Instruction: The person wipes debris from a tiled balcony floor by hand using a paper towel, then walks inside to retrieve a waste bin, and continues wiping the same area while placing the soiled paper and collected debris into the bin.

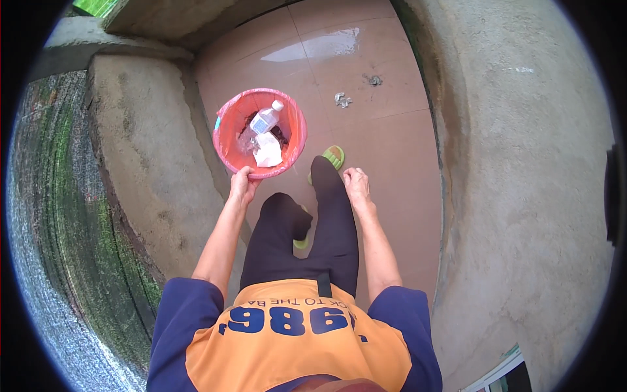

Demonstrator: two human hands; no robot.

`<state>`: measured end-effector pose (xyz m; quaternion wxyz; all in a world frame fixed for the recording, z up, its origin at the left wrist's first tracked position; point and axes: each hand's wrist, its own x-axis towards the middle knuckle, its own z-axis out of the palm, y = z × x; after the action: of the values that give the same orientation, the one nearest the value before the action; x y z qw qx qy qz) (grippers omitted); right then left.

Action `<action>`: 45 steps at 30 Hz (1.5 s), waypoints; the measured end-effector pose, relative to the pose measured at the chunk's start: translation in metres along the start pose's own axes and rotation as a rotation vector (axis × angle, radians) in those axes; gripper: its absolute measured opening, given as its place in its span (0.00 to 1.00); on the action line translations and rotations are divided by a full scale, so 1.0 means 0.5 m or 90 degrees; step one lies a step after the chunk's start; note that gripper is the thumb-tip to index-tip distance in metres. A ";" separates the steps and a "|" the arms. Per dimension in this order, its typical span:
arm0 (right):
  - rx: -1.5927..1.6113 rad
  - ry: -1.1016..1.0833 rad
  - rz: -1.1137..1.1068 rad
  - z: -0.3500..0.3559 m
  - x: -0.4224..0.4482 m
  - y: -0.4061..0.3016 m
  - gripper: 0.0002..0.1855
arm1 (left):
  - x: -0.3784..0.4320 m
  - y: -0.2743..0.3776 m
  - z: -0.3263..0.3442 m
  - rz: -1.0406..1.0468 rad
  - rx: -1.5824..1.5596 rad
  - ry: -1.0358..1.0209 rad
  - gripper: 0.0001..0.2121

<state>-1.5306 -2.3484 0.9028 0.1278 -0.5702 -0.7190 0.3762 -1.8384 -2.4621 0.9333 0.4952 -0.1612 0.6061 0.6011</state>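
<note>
My left hand (243, 184) grips the near rim of a round pink waste bin (300, 152) lined with a pink plastic bag. Inside the bin lie a clear plastic bottle (265, 119) with a white cap and label, a crumpled white paper (268, 150) and some dark litter. At the right, beside my knee, my right hand (357, 183) hangs with its fingers curled; whether anything is inside them cannot be told. Ahead on the floor are a crumpled whitish scrap (343, 100) and a greyish clump (375, 80).
Reddish floor tiles (392, 147) run ahead between a low concrete wall (142, 137) on the left and a tall concrete wall (519, 171) on the right. A wet, shiny patch (323, 45) lies at the far end. Green slippers (334, 156) are on my feet.
</note>
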 end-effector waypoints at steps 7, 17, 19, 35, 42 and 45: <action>-0.095 -0.056 0.078 0.036 0.296 0.058 0.04 | 0.525 0.092 0.194 -0.103 0.012 -0.039 0.14; -0.033 -0.086 0.363 0.263 0.557 0.302 0.07 | 1.063 0.095 0.395 -0.219 0.171 -0.111 0.13; -0.058 -0.113 0.349 0.324 0.615 0.407 0.08 | 1.096 0.068 0.391 -0.211 0.195 -0.106 0.13; -0.126 0.107 0.062 0.682 0.748 0.808 0.16 | 1.331 -0.049 0.289 -0.166 0.293 -0.164 0.16; -0.187 0.236 0.046 0.384 0.894 0.888 0.18 | 1.213 -0.078 0.363 -0.123 0.293 -0.186 0.22; -0.253 0.233 0.029 0.375 0.950 0.922 0.17 | 1.251 -0.054 0.259 0.547 0.613 0.021 0.22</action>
<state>-1.4623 -1.9567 0.3415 0.1328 -0.6586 -0.7307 0.1210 -2.0506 -2.1027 0.4486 0.2180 0.3270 0.8260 0.4042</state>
